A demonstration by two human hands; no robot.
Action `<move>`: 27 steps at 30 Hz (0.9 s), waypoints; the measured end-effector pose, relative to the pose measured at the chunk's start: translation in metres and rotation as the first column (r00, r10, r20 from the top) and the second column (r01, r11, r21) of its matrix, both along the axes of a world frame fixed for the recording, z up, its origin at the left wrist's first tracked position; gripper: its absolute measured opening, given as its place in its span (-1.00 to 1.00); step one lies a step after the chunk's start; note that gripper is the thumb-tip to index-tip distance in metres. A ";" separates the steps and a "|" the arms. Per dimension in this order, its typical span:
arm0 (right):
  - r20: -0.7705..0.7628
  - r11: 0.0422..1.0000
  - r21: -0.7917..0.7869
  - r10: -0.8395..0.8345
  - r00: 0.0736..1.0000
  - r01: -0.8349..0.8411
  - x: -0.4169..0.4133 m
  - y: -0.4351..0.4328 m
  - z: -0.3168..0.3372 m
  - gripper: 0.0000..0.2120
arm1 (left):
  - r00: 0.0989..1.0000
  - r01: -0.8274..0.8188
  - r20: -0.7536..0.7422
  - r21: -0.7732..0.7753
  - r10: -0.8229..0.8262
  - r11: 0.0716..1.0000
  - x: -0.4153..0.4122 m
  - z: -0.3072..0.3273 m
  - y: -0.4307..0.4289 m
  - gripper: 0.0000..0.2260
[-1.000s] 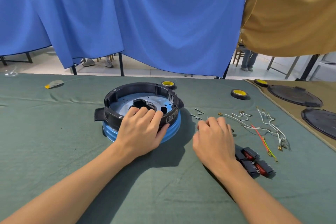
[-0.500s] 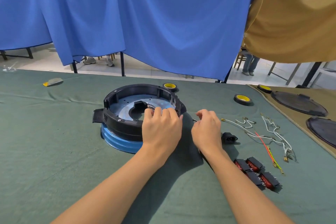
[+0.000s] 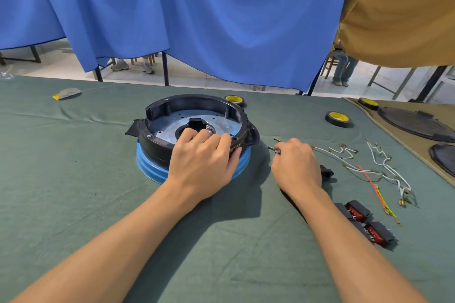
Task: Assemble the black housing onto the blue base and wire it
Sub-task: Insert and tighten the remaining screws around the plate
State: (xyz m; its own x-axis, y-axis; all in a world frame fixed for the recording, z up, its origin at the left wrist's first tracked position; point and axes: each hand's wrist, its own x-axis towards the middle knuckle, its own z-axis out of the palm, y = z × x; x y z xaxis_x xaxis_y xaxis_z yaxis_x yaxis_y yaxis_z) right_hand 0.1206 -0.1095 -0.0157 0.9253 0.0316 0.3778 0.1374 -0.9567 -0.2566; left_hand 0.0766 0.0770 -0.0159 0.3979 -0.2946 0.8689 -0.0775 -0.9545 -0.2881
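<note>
**Housing seated on base, both hands down on the tabletop**

A grey and yellow scrap (image 3: 66, 93) lay near the far left corner of the green-covered tabletop (image 3: 73, 204). Toward the middle of the far edge, the black housing (image 3: 157, 141) sat on top of the blue base (image 3: 147, 167), with a silver plate showing inside the ring. The left hand (image 3: 204, 162) rested on the housing's near rim, its fingers close together and curled over into the ring, its thumb against the outer wall. One tape roll (image 3: 235, 99) stood just behind the housing and another (image 3: 337, 118) lay further right.

The right hand (image 3: 296, 165) was beside the base, apart from it, its fingers bunched and curled, the tips pinching a small dark screw (image 3: 277, 152). A second screw (image 3: 277, 140) lay just beyond. Right of the hand were loose white wires (image 3: 384, 167), a red and green wire (image 3: 369, 181) and a black plug (image 3: 327, 172). Red switches (image 3: 364, 219) lay nearer the near edge. Black covers (image 3: 416, 123) lay at the right edge.
</note>
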 end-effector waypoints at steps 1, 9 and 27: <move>0.000 1.000 -0.018 -0.005 1.000 0.005 0.000 0.000 0.000 -0.78 | 1.000 0.006 0.005 -0.001 -0.006 1.000 0.000 0.000 0.000 -0.66; 0.024 0.999 -0.019 -0.043 0.999 0.043 0.003 0.003 0.003 -0.85 | 0.999 0.029 0.018 0.011 -0.029 1.000 -0.003 0.000 0.003 -0.66; -0.104 0.990 0.107 0.101 0.989 -0.090 0.001 0.009 0.018 -0.85 | 0.999 0.029 0.036 0.013 -0.029 1.000 -0.002 -0.002 0.002 -0.67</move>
State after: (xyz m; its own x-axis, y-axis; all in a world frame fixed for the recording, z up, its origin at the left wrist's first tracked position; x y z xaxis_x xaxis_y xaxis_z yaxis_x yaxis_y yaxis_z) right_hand 0.1216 -0.1000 0.0021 0.9557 0.0883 0.2807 0.1927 -0.9088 -0.3701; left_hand 0.0751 0.0789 -0.0177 0.3572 -0.3162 0.8789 -0.0942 -0.9484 -0.3029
